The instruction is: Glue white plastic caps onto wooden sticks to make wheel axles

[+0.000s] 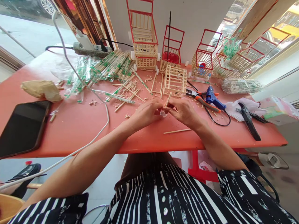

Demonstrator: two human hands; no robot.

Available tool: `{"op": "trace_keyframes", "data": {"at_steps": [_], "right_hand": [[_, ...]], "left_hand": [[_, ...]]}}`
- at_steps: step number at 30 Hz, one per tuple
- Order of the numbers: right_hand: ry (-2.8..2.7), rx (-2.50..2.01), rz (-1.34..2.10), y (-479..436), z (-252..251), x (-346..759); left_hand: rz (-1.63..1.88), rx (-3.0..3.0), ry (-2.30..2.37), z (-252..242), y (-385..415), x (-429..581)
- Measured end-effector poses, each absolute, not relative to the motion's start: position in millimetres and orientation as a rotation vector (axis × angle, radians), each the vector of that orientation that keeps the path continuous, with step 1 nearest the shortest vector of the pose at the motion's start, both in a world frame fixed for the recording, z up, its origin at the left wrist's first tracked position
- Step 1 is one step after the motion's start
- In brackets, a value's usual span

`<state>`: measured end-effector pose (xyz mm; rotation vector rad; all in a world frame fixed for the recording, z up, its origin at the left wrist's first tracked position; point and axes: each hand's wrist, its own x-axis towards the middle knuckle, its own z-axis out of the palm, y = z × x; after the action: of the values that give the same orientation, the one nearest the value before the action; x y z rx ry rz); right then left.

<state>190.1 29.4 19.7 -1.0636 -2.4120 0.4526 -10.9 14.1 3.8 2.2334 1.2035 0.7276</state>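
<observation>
My left hand (149,111) and my right hand (184,112) meet above the front of the red table. A short wooden stick (168,100) is pinched in my right fingers and points up and away from me. My left fingers are closed around a small whitish translucent piece (163,113), right beside the stick's lower end. Whether the two touch is hidden by my fingertips. Just beyond my hands stands a small wooden stick frame (175,79). One loose thin stick (177,131) lies nearer to me.
Wrapped chopsticks (116,66) and cut pieces lie at the back left. Small stick carts (146,40) with red handles line the wall. On the right are a blue glue gun (213,98), pliers (207,104) and a black clamp (249,121). A phone (24,127) and white cable (107,115) lie left.
</observation>
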Motion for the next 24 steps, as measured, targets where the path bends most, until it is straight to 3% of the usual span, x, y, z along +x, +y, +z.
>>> {"op": "trace_keyframes", "data": {"at_steps": [24], "right_hand": [[-2.401,-1.057,0.454,29.5,18.9,189.7]], "left_hand": [[0.746,2.257,1.205,4.8,13.1,-10.6]]}}
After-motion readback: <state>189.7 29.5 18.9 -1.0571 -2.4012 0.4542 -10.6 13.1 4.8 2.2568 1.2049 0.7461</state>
